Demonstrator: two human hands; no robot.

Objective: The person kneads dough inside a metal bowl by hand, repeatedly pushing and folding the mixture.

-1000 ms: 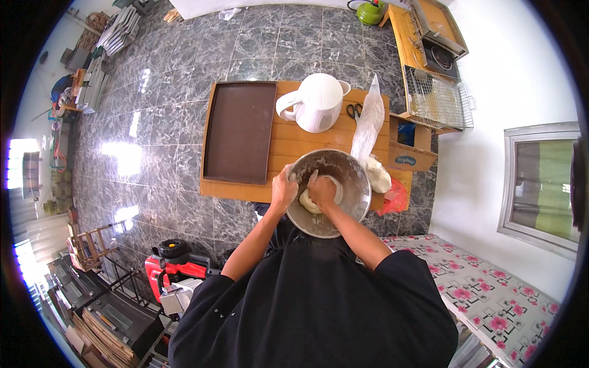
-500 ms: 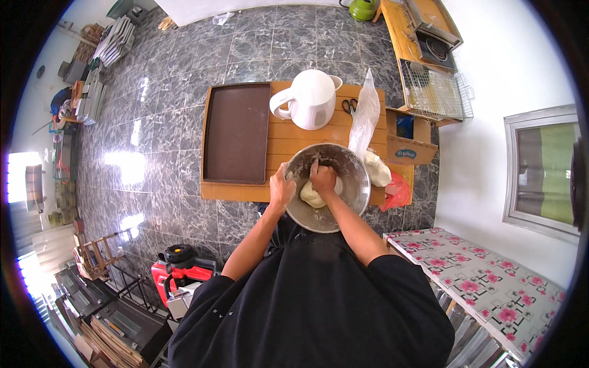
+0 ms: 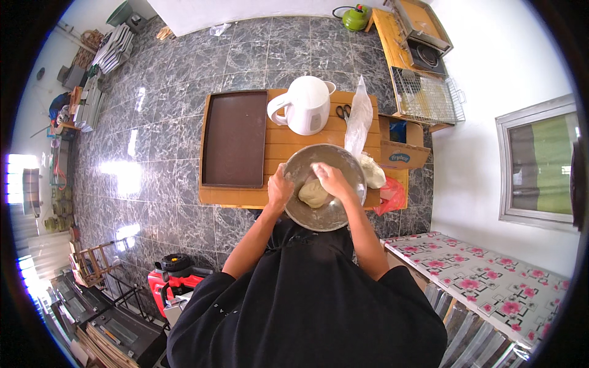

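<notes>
A round metal mixing bowl (image 3: 354,202) stands at the front edge of the wooden table, with a pale lump of dough (image 3: 313,194) inside it. My left hand (image 3: 280,187) grips the bowl's left rim, fingers closed round it. Over the right half of the bowl is my right hand (image 3: 332,182), just above and beside the dough. Its whitish, slightly blurred fingers stretch toward the far left, and nothing shows in them. Part of the dough is hidden behind that hand.
On the table (image 3: 236,195) are a brown tray (image 3: 235,140), a white jug (image 3: 308,105), black scissors (image 3: 343,111), a clear plastic bag (image 3: 358,122), a pale lump (image 3: 372,173) and a red bag (image 3: 391,196). A cardboard box (image 3: 405,154) is to the right.
My right hand has lifted off the dough and its fingers have straightened from a curled shape. My left hand keeps the rim. The view has shifted slightly.
</notes>
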